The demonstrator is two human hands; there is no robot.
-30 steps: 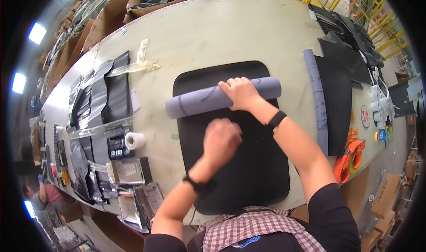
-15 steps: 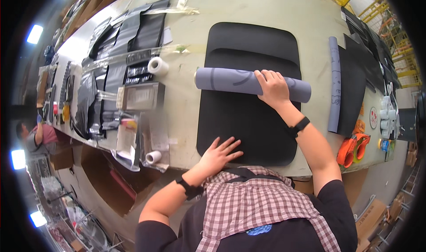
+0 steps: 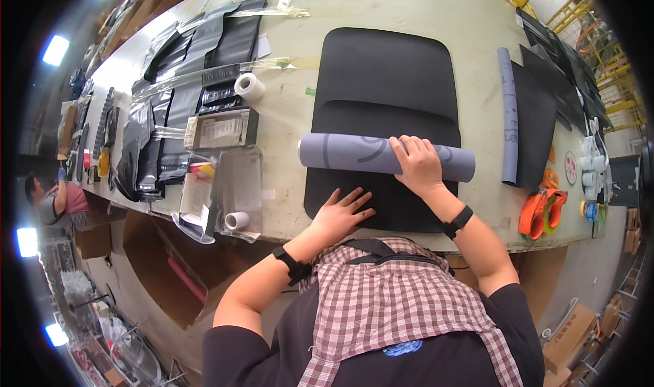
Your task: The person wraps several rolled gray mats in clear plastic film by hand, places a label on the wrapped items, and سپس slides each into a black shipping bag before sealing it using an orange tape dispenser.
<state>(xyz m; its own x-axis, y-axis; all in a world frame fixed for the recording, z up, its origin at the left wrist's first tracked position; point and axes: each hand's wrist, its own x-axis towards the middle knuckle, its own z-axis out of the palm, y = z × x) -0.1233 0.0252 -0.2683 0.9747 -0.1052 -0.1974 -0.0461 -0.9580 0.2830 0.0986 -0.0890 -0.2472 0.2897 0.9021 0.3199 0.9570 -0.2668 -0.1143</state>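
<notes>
Standing across from this, I see a person bent over a pale table (image 3: 480,80) with a round-cornered black mat (image 3: 388,60) laid flat on it. A lavender patterned roll (image 3: 340,152) lies crosswise over the mat's nearer half, its ends at or just past the side edges. The hands are well apart. The right hand (image 3: 418,163) cups the roll from above, right of its middle, fingers curved over the far side; I can't tell whether it grips or only presses. The left hand (image 3: 338,217) lies spread on the mat near its front left corner, clear of the roll.

I'd call this step rolling or setting the roll on the mat, though I can't see whether the two are joined. Farther from the person, a low ridge crosses the black surface. The next move seems to call for even pressure along the roll, perhaps a second palm on its left end, since one hand off-centre could skew it. A slimmer lavender roll (image 3: 507,114) lies well apart to the right.
</notes>
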